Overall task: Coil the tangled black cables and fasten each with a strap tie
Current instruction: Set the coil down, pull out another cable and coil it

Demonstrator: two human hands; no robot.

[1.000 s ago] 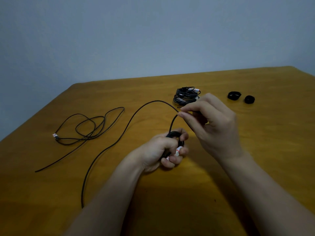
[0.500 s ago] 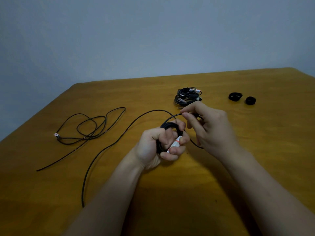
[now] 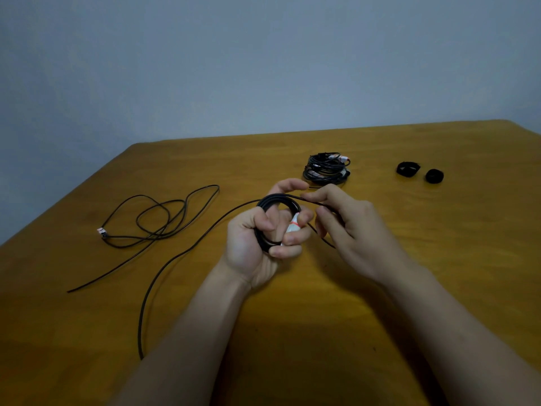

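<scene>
One more loop is going onto the coil [image 3: 264, 205]: the left hand [image 3: 254, 244] is gripping it, the right hand [image 3: 354, 227] is pinching the trailing cable [image 3: 140, 332], so coiling is advancing.

Bare left grip [image 3: 257, 238] and right grip [image 3: 357, 230]; forearms [image 3: 187, 332] bare to the wrists

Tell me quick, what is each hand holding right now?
Left hand: gripping the coiled part of the thin black cable.
Right hand: pinching the same cable beside the coil.
</scene>
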